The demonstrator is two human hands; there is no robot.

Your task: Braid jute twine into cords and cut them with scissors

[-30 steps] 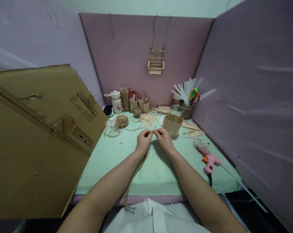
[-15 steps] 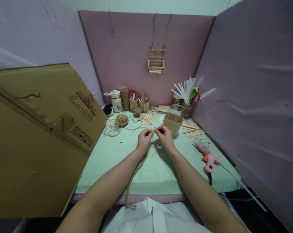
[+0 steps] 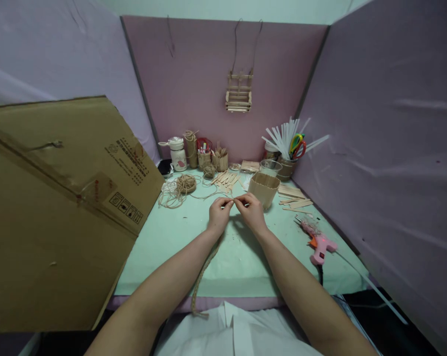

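Observation:
My left hand point(image 3: 219, 215) and my right hand point(image 3: 250, 211) meet fingertip to fingertip above the table, both pinching the end of a braided twine rope point(image 3: 200, 277). The rope hangs from beneath my left hand along the inside of that forearm and over the table's front edge, its frayed end near my lap. My fingers mostly hide the pinched end. Just beyond my right hand stands a cup made of craft sticks point(image 3: 265, 190). A ball of twine point(image 3: 186, 184) with loose loops lies to the far left, and a thin strand runs from it toward my hands.
A pink glue gun point(image 3: 322, 246) lies at right with its cord. Craft sticks point(image 3: 297, 202) are scattered behind it. Pots hold glue sticks point(image 3: 283, 133) and scissors point(image 3: 296, 147). A large cardboard sheet point(image 3: 60, 217) leans at left. A white bottle point(image 3: 178, 155) stands at the back.
My fingertips have shifted slightly, and the small twine loop that rose above them no longer shows in the same form. Everything else stays in place.

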